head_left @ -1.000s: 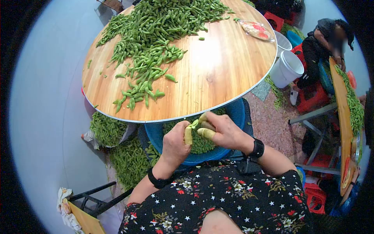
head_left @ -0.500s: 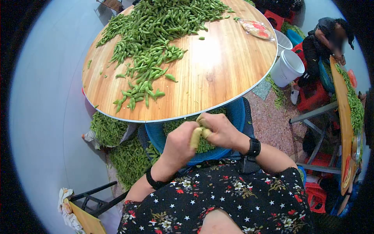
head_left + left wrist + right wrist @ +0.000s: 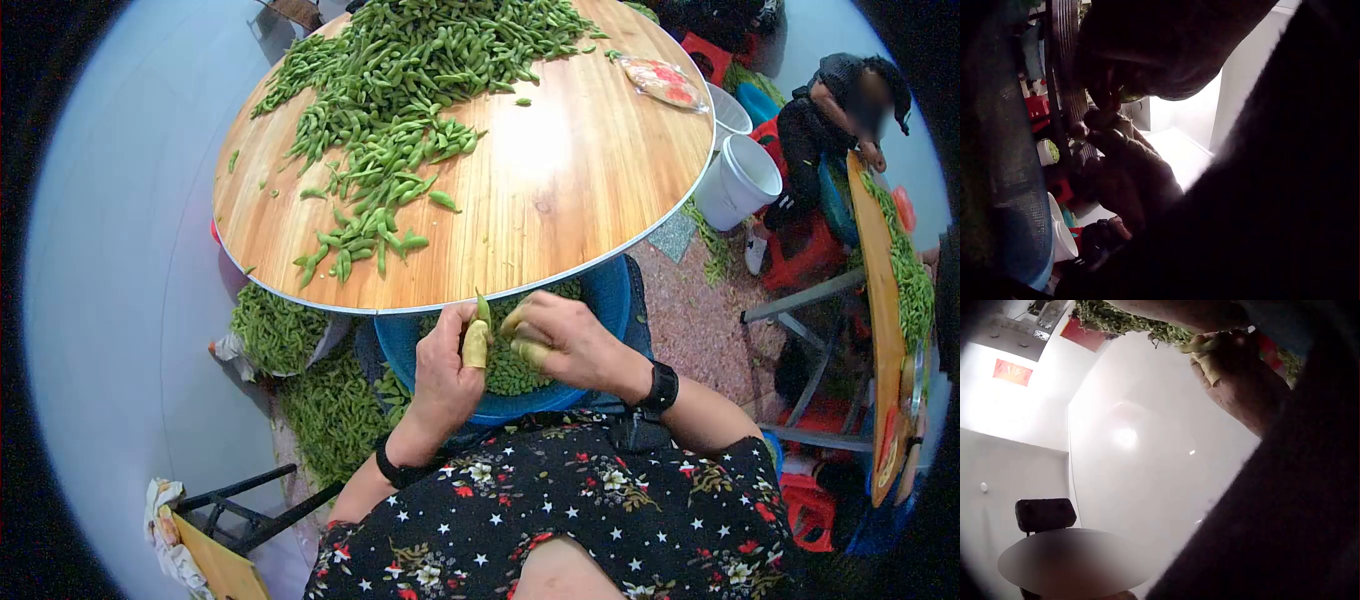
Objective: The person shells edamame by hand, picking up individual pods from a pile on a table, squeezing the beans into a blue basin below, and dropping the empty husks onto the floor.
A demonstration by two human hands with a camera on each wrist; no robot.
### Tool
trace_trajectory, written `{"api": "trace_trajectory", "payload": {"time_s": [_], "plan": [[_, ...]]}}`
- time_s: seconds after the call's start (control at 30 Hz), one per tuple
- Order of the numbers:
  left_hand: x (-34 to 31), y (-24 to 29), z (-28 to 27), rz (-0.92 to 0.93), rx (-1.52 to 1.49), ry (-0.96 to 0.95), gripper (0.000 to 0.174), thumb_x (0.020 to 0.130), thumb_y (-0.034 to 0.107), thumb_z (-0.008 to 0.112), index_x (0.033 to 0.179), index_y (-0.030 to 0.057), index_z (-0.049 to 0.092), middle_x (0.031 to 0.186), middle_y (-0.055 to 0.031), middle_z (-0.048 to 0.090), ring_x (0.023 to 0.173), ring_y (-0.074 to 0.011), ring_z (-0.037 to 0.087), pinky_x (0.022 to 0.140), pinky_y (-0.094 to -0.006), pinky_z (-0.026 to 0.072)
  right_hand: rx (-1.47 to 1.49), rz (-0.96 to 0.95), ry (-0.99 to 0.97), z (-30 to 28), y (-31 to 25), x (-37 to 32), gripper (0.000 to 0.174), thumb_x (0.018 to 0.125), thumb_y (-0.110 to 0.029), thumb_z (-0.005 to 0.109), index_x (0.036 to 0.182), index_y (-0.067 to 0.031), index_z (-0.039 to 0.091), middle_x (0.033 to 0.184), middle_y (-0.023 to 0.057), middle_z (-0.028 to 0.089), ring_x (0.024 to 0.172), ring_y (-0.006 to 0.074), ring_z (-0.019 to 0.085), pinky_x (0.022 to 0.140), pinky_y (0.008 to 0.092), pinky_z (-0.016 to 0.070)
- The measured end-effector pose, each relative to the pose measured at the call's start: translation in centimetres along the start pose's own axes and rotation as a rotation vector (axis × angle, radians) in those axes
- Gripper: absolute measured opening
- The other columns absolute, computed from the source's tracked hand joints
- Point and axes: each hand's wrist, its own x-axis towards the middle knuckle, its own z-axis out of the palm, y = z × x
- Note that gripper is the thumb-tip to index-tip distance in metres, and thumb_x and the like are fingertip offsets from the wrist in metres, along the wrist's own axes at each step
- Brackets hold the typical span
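In the head view the left hand (image 3: 450,368) pinches a green pod (image 3: 483,307) upright between thumb and fingers; its thumb has a yellow cover. Just to its right is the right hand (image 3: 572,342), its covered fingers curled and blurred, with no pod visible in them. Both hands are over a blue basin (image 3: 608,300) holding green beans (image 3: 512,372), below the table edge. The right wrist view shows the left hand (image 3: 1235,381) with the pod (image 3: 1200,346) at its fingertips. The left wrist view is dark, the hands dim.
A round wooden table (image 3: 560,210) bears a heap of pods (image 3: 400,60) and a plastic packet (image 3: 662,82). White buckets (image 3: 738,182) stand at its right. More pods (image 3: 335,410) lie on the floor at left. Another person (image 3: 835,110) sits at a second table (image 3: 872,330).
The hands met half a second ago and are now apart. The left hand has shifted left, and an upright pod now shows in its grip. The view has moved slightly.
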Motion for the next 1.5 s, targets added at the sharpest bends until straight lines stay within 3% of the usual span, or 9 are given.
{"api": "trace_trajectory", "payload": {"time_s": [0.23,0.53,0.7,0.9,1.17,1.23,1.37,1.4,1.5], "plan": [[0.0,-0.8,0.8,0.237,0.057,0.021,0.013,0.085,0.002,0.053,0.097,-0.0014,0.055,0.081,-0.0164,0.056,0.071,-0.0316,0.058,0.066,-0.0344,0.0468,0.145,0.171,0.151,0.4,-0.2,0.3,0.018,0.080,-0.012,0.067,0.091,-0.0006,0.059,0.066,0.0134,0.051,0.059,0.0257,0.054,0.055,0.0351,0.0417],[0.3,-1.2,0.1,0.307,0.238,-0.053,0.010,0.080,0.002,0.055,0.090,-0.0018,0.055,0.075,-0.0179,0.052,0.070,-0.0383,0.055,0.061,-0.0406,0.0443,0.009,-0.196,0.216,0.6,0.3,0.6,0.021,0.081,-0.009,0.067,0.099,-0.0004,0.062,0.071,0.0114,0.056,0.063,0.0218,0.057,0.059,0.0320,0.0454],[0.4,-0.9,-0.2,0.369,0.212,-0.166,0.009,0.080,0.003,0.057,0.088,-0.0007,0.055,0.073,-0.0170,0.051,0.069,-0.0372,0.054,0.060,-0.0393,0.0444,0.585,0.214,-0.042,-0.1,0.2,0.4,0.019,0.088,-0.016,0.064,0.101,-0.0023,0.061,0.070,-0.0014,0.054,0.061,0.0075,0.053,0.055,0.0250,0.0451],[-0.1,-1.1,-0.2,0.303,0.133,-0.146,0.012,0.081,0.003,0.060,0.092,0.0009,0.056,0.075,-0.0159,0.054,0.066,-0.0342,0.055,0.059,-0.0391,0.0448,1.104,0.534,-0.061,1.0,1.6,0.3,0.018,0.094,-0.024,0.057,0.098,-0.0065,0.061,0.071,-0.0024,0.054,0.053,0.0045,0.047,0.045,0.0189,0.0371],[-0.3,-0.3,-0.6,0.237,0.226,-0.053,0.018,0.079,0.004,0.062,0.096,0.0014,0.057,0.085,-0.0178,0.061,0.076,-0.0343,0.063,0.066,-0.0383,0.0510,0.668,0.396,-0.105,0.8,0.7,0.2,0.020,0.088,-0.017,0.062,0.102,-0.0026,0.059,0.075,-0.0014,0.058,0.068,0.0067,0.053,0.062,0.0235,0.0448],[-0.3,-0.7,-0.5,0.320,0.232,-0.041,0.019,0.078,0.004,0.062,0.095,0.0012,0.058,0.086,-0.0178,0.062,0.077,-0.0344,0.064,0.067,-0.0385,0.0516,0.624,0.309,0.084,1.5,0.9,0.4,0.014,0.090,-0.014,0.061,0.099,-0.0039,0.058,0.071,-0.0028,0.053,0.052,0.0040,0.044,0.044,0.0201,0.0352],[-0.5,-0.2,0.3,0.337,0.330,0.020,0.016,0.075,0.004,0.064,0.089,0.0022,0.058,0.076,-0.0155,0.060,0.070,-0.0337,0.062,0.060,-0.0393,0.0505,0.397,0.396,0.130,0.8,-0.5,0.4,0.012,0.087,-0.009,0.063,0.097,-0.0029,0.059,0.072,-0.0001,0.058,0.054,0.0053,0.051,0.045,0.0201,0.0377],[-0.6,0.2,0.4,0.343,0.371,-0.001,0.016,0.074,0.003,0.064,0.088,0.0025,0.057,0.075,-0.0153,0.060,0.069,-0.0334,0.061,0.060,-0.0393,0.0502,0.420,0.430,0.103,0.5,-0.9,0.5,0.020,0.086,-0.015,0.065,0.099,-0.0013,0.060,0.072,0.0032,0.063,0.060,0.0085,0.059,0.052,0.0230,0.0467],[-0.8,0.2,-0.1,0.383,0.369,-0.052,0.017,0.072,0.003,0.065,0.088,0.0028,0.058,0.073,-0.0149,0.058,0.068,-0.0332,0.061,0.058,-0.0386,0.0497,0.812,0.587,-0.033,-0.3,-1.4,0.5,0.016,0.088,-0.016,0.063,0.096,-0.0030,0.060,0.070,0.0037,0.062,0.053,0.0063,0.055,0.044,0.0199,0.0406]]}}
